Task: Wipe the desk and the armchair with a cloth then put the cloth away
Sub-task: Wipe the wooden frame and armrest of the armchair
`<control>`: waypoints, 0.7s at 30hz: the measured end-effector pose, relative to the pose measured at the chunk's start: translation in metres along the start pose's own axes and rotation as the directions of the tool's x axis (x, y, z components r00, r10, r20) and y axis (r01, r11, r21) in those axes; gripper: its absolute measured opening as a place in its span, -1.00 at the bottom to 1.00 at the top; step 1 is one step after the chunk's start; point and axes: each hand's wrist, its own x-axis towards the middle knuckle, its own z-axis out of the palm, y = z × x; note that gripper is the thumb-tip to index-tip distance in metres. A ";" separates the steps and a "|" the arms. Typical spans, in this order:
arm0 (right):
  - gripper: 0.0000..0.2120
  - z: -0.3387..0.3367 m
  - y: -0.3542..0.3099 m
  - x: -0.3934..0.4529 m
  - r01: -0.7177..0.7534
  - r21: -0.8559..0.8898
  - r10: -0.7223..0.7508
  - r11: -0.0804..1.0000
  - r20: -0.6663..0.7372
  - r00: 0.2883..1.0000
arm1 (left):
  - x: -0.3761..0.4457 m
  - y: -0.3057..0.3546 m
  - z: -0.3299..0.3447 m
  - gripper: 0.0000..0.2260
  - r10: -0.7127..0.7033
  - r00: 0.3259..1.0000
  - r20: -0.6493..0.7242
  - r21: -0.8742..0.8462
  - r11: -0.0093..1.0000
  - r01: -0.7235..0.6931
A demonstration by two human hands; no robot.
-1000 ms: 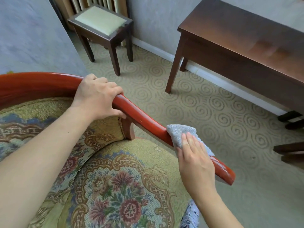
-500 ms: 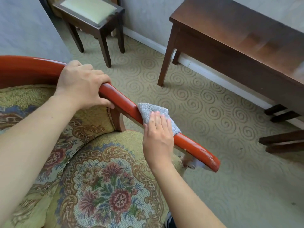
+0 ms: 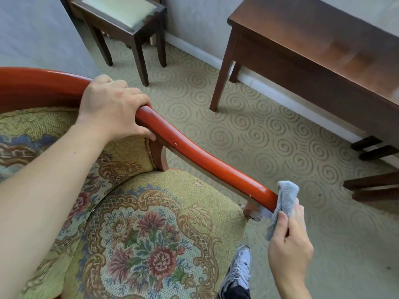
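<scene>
Lower right: grey terry cloth (image 3: pixel 286 198) pinched in right hand (image 3: pixel 290 247) fingers at glossy red wooden armrest (image 3: pixel 200 158) tip, liable to slip off; left hand (image 3: pixel 112 108) fingers curled around rail.

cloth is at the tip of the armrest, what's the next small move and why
Probably wrap the grey cloth around the front end of the red wooden armrest and rub that tip. The right hand holds the cloth against the very end, while the left hand steadies the rail higher up, so the rounded tip looks like the last part of this arm to clean.
</scene>
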 end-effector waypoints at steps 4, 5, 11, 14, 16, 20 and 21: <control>-0.49 0.025 -0.041 0.005 -0.053 -0.036 0.050 0.998 -0.091 0.995 | -0.001 0.001 0.001 -0.36 -0.007 1.000 -0.018 -0.012 1.000 0.007; -0.51 0.030 -0.052 0.005 0.022 -0.070 -0.028 0.997 -0.088 0.996 | -0.001 0.001 0.002 -0.36 -0.008 1.000 -0.020 -0.015 1.000 0.007; -0.59 0.095 -0.142 0.009 0.476 -0.231 -0.426 0.849 0.235 0.874 | 0.000 0.003 0.001 -0.36 -0.011 1.000 -0.009 -0.028 1.000 0.010; -0.53 0.117 -0.171 0.016 0.496 -0.198 -0.394 0.845 0.396 0.830 | 0.000 0.002 0.000 -0.36 -0.010 1.000 -0.003 -0.023 1.000 0.010; -0.55 0.106 -0.163 0.021 0.574 -0.180 -0.472 0.799 0.404 0.783 | 0.000 0.002 -0.001 -0.36 -0.009 1.000 -0.006 -0.024 1.000 0.009; -0.63 0.062 -0.103 0.027 0.628 -0.188 -0.582 0.755 0.248 0.775 | -0.002 0.000 0.000 -0.35 0.000 1.000 -0.010 -0.030 1.000 0.000; -0.63 0.054 -0.089 0.028 0.601 -0.207 -0.564 0.772 0.214 0.798 | -0.003 -0.001 0.000 -0.35 0.001 1.000 -0.015 -0.035 0.999 -0.002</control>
